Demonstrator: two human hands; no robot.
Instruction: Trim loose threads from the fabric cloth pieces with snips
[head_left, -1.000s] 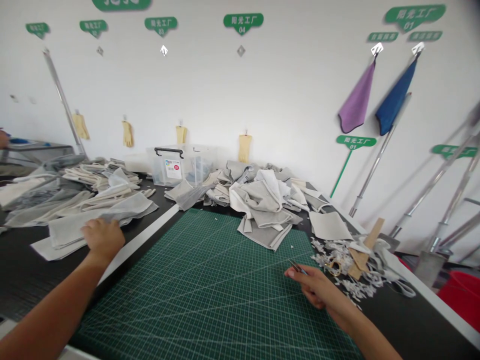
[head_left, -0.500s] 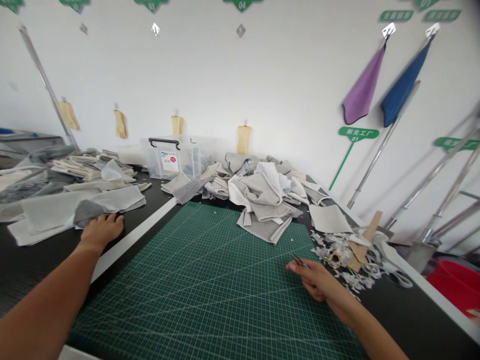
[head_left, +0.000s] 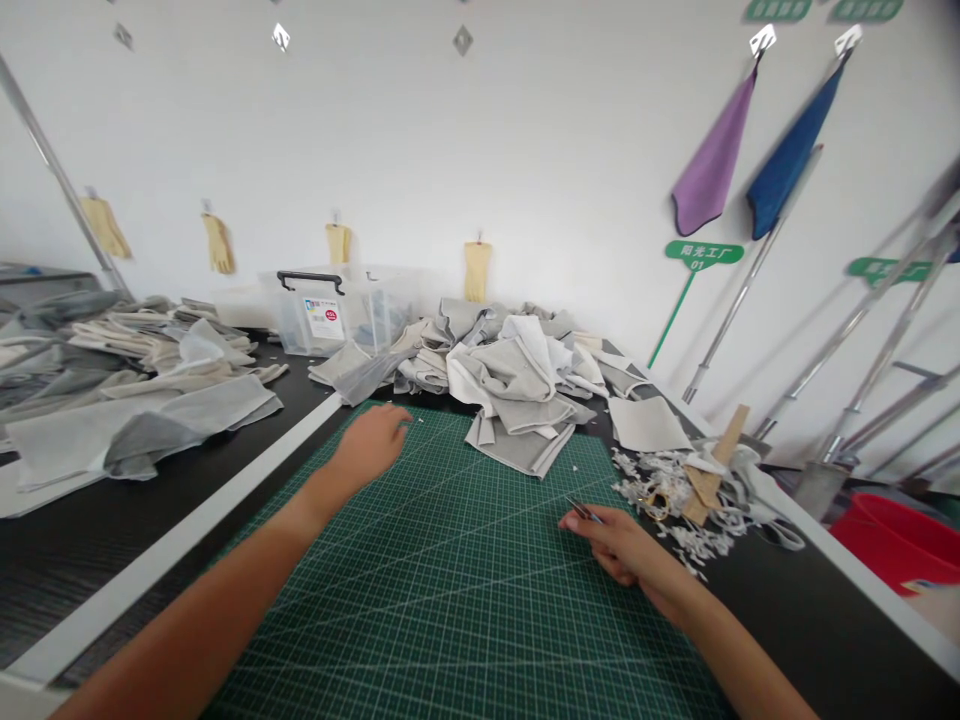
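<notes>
My left hand (head_left: 374,440) hovers over the far left part of the green cutting mat (head_left: 420,600), fingers loosely bent and apart, with nothing in them. My right hand (head_left: 619,545) is closed around small thread snips (head_left: 583,510), whose narrow metal tips stick out past the thumb toward the upper left. Most of the snips is hidden in the palm. Beyond the mat lies a heap of grey and white cloth pieces (head_left: 510,370), some overlapping its far edge. A further pile of cloth (head_left: 165,420) is spread on the left.
A clear plastic box (head_left: 360,325) with a black handle stands at the back. On the right lie white scraps (head_left: 705,540), a wooden piece (head_left: 716,470) and a pale square of cloth (head_left: 649,424). A red bucket (head_left: 892,540) is beyond the table edge.
My left hand has left the cloth pile on the left and moved right, over the mat. My right hand stays nearly in place with the snips. The view has shifted slightly.
</notes>
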